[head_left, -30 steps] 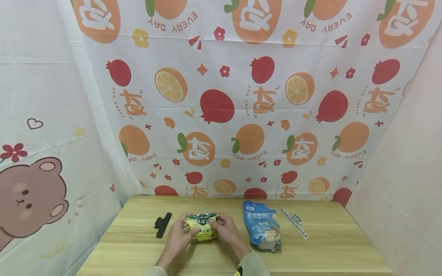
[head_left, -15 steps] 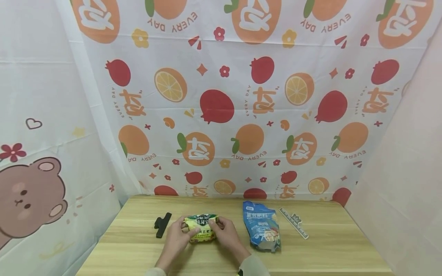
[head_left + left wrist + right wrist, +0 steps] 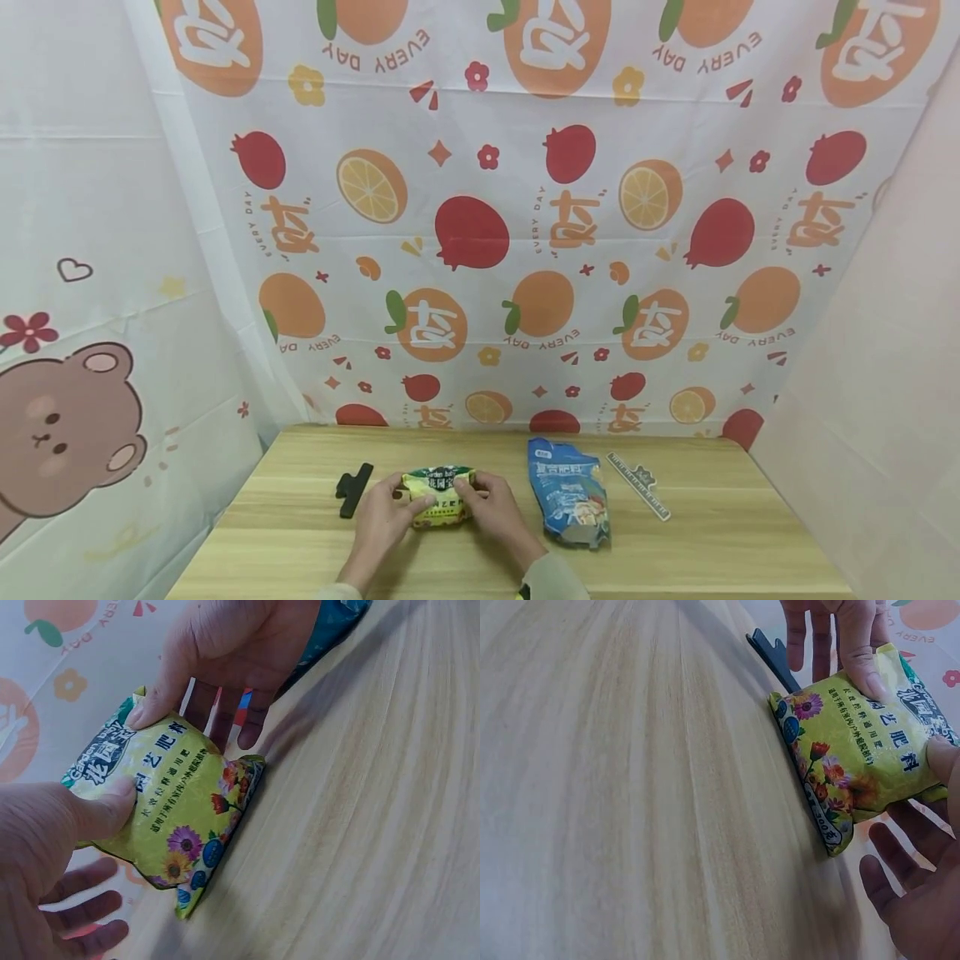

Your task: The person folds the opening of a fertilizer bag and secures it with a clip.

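Observation:
A yellow-green fertilizer bag [image 3: 441,510] with flowers printed along its bottom stands tilted between both hands, its lower edge at the table. My left hand [image 3: 381,518] pinches its left side, thumb on the front; in the left wrist view the thumb [image 3: 109,810] presses the printed face and the other fingers are spread below. My right hand [image 3: 491,510] pinches the right upper side, with its thumb on the front too. From the right wrist, the bag [image 3: 862,742] shows its flowered lower edge. The fingertips behind the bag are hidden.
On the wooden table [image 3: 705,550], a black clip [image 3: 355,490] lies left of the left hand. A blue pouch [image 3: 568,492] lies right of the right hand, and beyond it a white ruler-like clip [image 3: 639,485]. A fruit-printed curtain [image 3: 525,333] hangs behind the table.
Both hands keep their hold on the fertilizer bag, which tips and shifts very slightly. The clips and the blue pouch stay where they were.

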`<state>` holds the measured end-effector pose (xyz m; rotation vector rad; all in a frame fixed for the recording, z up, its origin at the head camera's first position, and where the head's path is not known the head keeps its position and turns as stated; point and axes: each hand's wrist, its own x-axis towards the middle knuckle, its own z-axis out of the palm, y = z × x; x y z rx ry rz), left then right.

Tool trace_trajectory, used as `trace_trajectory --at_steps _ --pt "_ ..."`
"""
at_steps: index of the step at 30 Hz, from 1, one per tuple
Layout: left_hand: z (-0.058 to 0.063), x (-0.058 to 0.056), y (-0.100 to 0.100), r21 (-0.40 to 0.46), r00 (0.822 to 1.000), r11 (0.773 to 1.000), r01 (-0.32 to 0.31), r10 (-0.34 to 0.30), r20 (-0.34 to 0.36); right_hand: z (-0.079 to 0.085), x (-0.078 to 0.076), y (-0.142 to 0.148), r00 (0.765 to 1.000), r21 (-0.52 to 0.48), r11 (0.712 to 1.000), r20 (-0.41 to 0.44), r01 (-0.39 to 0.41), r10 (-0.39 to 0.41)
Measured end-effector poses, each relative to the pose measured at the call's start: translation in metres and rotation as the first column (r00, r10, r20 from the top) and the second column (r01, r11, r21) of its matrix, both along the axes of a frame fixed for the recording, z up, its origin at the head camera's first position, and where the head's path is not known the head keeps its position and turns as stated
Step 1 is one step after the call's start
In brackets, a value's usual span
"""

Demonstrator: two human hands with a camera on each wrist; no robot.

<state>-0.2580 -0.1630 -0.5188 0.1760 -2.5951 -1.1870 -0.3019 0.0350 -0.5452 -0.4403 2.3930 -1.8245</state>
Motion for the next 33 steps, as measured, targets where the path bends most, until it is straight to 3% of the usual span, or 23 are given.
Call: trace_trajectory --at_steps 6,13,20,28,33 --pt "-0.006 -0.002 0.004 -0.011 0.997 1.000 -0.028 0.027 -0.069 0.001 -0.002 -0.001 0.998 0.031 0.998 -0.035 0.045 -0.044" --pt "-0.010 -0.008 0.003 -0.051 0.994 0.997 -0.056 0.051 -0.095 0.000 -0.006 -0.004 0.996 0.048 0.997 -0.072 0.065 -0.061" --pt "-0.011 -0.012 0.003 -0.030 0.993 0.998 -0.050 0.046 -0.109 0.005 -0.008 -0.004 0.978 0.051 0.982 -0.112 0.183 -0.176" --pt "-0.008 -0.015 0.001 -0.012 0.996 1.000 -0.021 0.020 -0.083 0.017 -0.013 -0.003 0.988 0.038 0.993 -0.116 0.110 -0.105" --pt "-0.007 -0.015 -0.001 0.002 0.998 1.000 0.007 -0.006 -0.070 0.019 -0.015 0.000 0.988 0.067 0.991 -0.108 0.115 -0.107"
